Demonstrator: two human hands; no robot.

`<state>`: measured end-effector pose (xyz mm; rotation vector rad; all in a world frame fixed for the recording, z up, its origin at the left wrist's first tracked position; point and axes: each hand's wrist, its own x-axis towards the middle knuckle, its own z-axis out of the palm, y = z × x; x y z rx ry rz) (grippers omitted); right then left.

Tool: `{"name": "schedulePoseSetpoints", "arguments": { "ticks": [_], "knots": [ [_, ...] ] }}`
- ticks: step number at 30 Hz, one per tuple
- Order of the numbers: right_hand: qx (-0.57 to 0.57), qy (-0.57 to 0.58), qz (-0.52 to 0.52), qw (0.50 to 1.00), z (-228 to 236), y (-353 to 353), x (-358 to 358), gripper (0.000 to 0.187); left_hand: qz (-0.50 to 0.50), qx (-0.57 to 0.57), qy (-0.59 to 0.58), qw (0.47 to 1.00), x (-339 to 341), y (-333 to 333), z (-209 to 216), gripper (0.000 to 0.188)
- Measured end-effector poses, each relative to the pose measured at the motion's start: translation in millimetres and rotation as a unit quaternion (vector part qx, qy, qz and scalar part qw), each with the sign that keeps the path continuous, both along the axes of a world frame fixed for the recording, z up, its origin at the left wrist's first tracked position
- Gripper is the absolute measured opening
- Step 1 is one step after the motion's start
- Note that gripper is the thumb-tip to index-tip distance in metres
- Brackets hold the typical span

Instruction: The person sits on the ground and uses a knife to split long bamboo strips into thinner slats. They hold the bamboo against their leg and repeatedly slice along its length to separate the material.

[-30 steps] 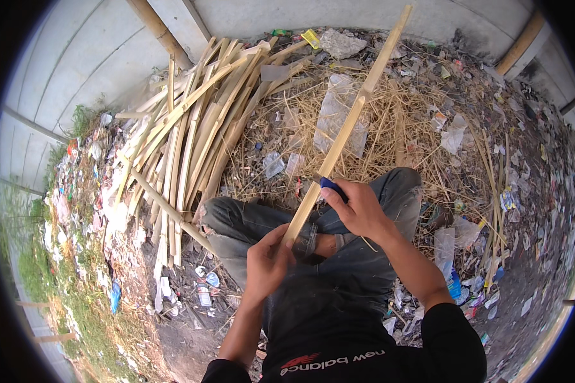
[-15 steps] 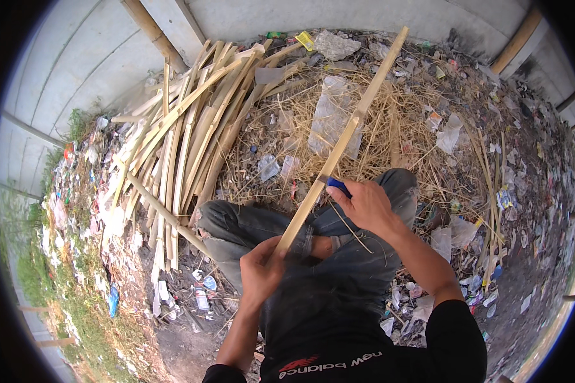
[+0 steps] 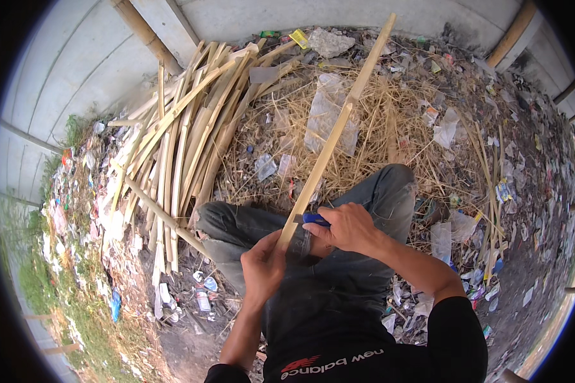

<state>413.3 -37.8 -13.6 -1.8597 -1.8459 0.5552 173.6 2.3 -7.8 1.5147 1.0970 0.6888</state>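
A long, pale split-bamboo strip slants from my lap up toward the far wall, a darker node partway along it. My left hand is closed around its near end. In my right hand is a knife with a blue handle, the fingers wrapped round the grip. Its short blade lies against the strip just beyond my left hand. Both hands are over my crossed legs in dark trousers.
A heap of bamboo strips lies at the left, one piece reaching my knee. Thin shavings and a plastic sheet cover the ground ahead. Litter surrounds me, with slim strips at the right. A pale wall stands behind.
My right hand has drawn the knife along the strip toward me, from below the node to near my left hand. The strip's far end has shifted slightly left and away.
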Motion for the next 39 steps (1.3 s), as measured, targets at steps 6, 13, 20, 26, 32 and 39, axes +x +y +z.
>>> {"name": "schedulePoseSetpoints", "arguments": {
  "ticks": [6, 13, 20, 26, 32, 39],
  "knots": [
    [0.1, -0.017, -0.106, 0.989, -12, 30, 22, 0.061, -0.003, 0.031, -0.001, 1.0, 10, 20, 10, 0.028],
    [0.041, 0.098, -0.244, 0.964, -18, 30, 105, 0.063, 0.032, -0.037, -0.023, 0.999, -19, -3, 16, 0.028],
    [0.027, 0.085, -0.067, 0.994, 5, 10, 27, 0.06, 0.033, 0.036, -0.007, 0.999, -4, 9, 10, 0.028],
    [0.038, 0.015, -0.018, 0.999, 5, 13, 6, 0.059, 0.014, 0.065, 0.033, 0.997, -5, 9, 6, 0.028],
    [0.08, -0.01, -0.193, 0.978, -28, 51, 74, 0.062, 0.032, 0.01, -0.004, 0.999, -24, 2, 6, 0.025],
    [0.084, 0.084, -0.273, 0.955, -18, 24, 144, 0.058, 0.042, -0.067, -0.053, 0.995, -55, -19, 12, 0.023]
  ]
}}
